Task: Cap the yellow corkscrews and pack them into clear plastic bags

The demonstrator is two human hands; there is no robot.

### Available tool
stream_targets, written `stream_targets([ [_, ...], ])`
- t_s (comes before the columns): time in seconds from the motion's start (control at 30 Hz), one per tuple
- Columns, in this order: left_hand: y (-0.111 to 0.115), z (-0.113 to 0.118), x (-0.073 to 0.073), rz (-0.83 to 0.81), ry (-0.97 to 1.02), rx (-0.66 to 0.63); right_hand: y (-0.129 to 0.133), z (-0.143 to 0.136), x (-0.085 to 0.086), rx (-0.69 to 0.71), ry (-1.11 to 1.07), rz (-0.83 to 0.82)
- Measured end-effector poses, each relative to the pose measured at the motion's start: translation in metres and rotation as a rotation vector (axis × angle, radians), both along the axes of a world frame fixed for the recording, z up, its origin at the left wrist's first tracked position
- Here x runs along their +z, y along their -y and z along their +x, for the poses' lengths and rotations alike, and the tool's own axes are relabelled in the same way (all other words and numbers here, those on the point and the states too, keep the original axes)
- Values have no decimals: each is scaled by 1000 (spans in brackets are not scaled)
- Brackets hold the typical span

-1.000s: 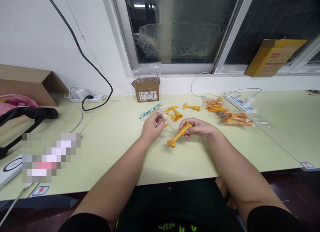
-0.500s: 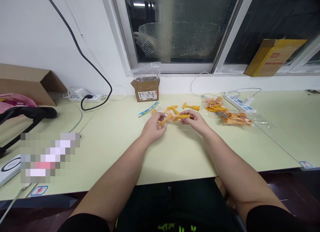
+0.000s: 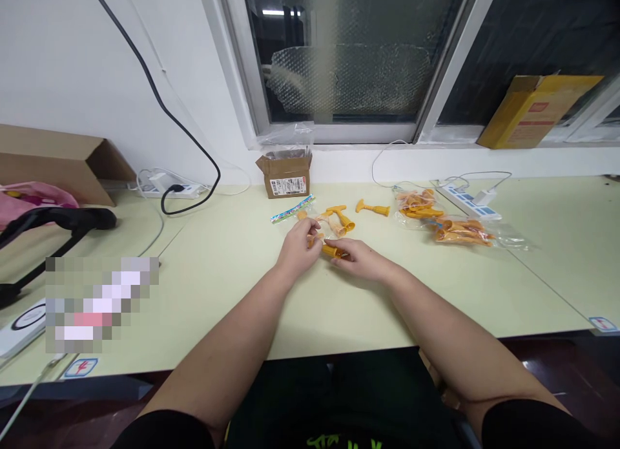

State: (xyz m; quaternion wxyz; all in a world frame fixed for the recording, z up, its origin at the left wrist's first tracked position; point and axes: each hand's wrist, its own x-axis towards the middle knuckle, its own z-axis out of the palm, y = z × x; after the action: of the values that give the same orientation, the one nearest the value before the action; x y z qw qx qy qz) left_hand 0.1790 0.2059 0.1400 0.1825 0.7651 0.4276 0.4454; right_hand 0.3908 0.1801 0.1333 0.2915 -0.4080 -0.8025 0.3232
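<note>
My right hand (image 3: 361, 258) is closed round the flared end of a yellow T-shaped plastic piece (image 3: 330, 250), held low over the table. The far end of this piece is close to my left hand (image 3: 299, 247), whose fingers are curled at the opening of a clear zip bag (image 3: 310, 211). More yellow plastic lies in the bag, partly hidden by my left fingers. Just beyond the hands is another T-shaped piece (image 3: 345, 218), beside or over the bag; I cannot tell which. A single loose piece (image 3: 372, 208) lies farther right on the table.
Two clear bags of yellow pieces, one behind (image 3: 419, 203) and one nearer (image 3: 462, 231), lie to the right beside a power strip (image 3: 469, 202). A small cardboard box (image 3: 288, 177) stands against the wall. To the left are a black cable (image 3: 194, 139) and a black frame (image 3: 72, 219).
My right hand has moved toward me and left with the yellow piece, bringing it lower and beside my left hand. The left hand has barely moved. The view has shifted slightly.
</note>
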Motion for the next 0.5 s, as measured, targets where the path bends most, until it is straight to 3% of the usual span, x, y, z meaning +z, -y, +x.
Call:
stream_targets([
  [0.13,2,1,3,16,-4,-20,5,-12,-1,-77,32,-77],
  [0.33,4,2,6,76,-29,-22,0,-21,-10,-197,-148,-50],
  [0.5,8,5,7,101,-22,-80,-7,-28,-21,-115,-180,5],
])
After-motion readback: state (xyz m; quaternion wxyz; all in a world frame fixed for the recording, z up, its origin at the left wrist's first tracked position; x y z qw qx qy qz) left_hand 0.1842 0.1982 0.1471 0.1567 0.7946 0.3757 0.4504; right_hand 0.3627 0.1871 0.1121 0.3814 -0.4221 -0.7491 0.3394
